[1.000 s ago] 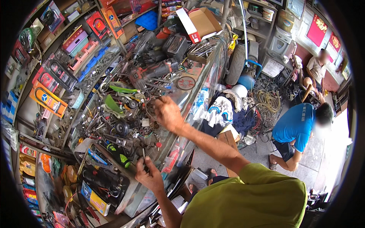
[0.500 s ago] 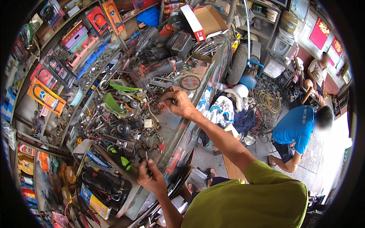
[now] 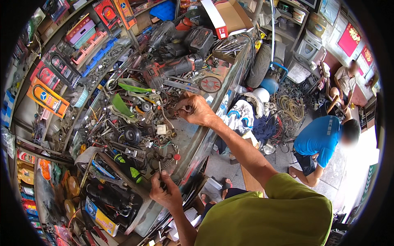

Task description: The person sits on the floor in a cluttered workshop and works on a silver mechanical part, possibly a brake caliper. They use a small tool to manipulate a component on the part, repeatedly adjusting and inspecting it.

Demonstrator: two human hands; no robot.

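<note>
My left hand (image 3: 166,192) is at the near edge of the cluttered counter, closed in a pinch on a thin metal rod (image 3: 159,166) that stands up from the fingertips. A small red-capped part (image 3: 177,157) and a coil spring (image 3: 167,163) lie just beyond it. Farther off, my right hand (image 3: 197,110) hovers at the right side of the heap of loose parts (image 3: 154,108). Its thumb and fingers are curled together, and anything between them is too small to make out. Close by lie a flat metal wrench (image 3: 180,86) and a round reddish disc (image 3: 210,84).
Cordless power tools (image 3: 174,67) and an open cardboard box (image 3: 232,18) crowd the far counter. A box of drill bits (image 3: 230,50) stands there too. Packaged goods line shelves (image 3: 61,74) on the left. A person in a blue shirt (image 3: 318,133) crouches on the right; another sits behind.
The whole view has shifted slightly, so the far counter things sit a little higher and more to the right. Both hands keep nearly the same pose.
</note>
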